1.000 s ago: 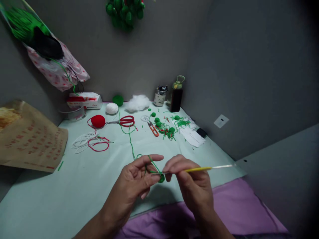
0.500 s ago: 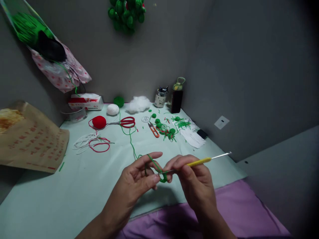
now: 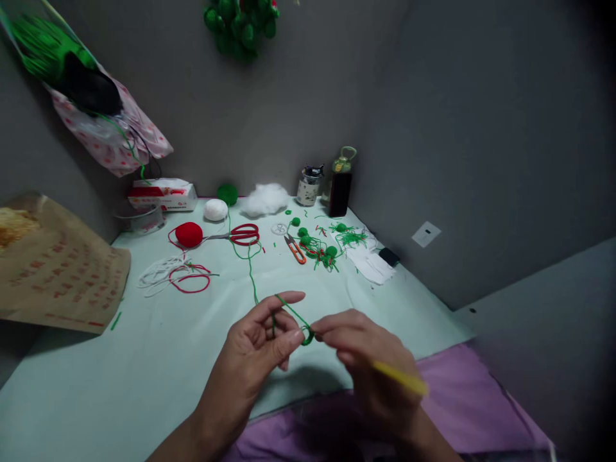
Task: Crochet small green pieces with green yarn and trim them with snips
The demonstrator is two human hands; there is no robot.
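Between thumb and fingers, my left hand [image 3: 260, 343] pinches a small ring of green crochet work [image 3: 307, 336]. Green yarn [image 3: 294, 312] runs over the raised left index finger and back across the table. My right hand [image 3: 370, 359] is closed round a yellow-handled crochet hook [image 3: 402, 377], whose handle is blurred and slants down to the right. The right fingertips are at the right edge of the green ring; the hook's tip is hidden there. The yarn trails back toward a green yarn ball [image 3: 228, 194] by the wall.
Red-handled scissors [image 3: 245, 235], a red yarn ball [image 3: 188, 235] and a white one [image 3: 215, 210] lie behind my hands. Orange thread snips [image 3: 295, 249] rest beside green crocheted pieces [image 3: 320, 249]. A paper bag [image 3: 72, 276] stands left; a bottle [image 3: 342, 163] and phone [image 3: 339, 194] stand at the back.
The hook's handle has swung from pointing up-right to slanting down-right as my right hand turned. The green ring and my left hand sit slightly further left in view.
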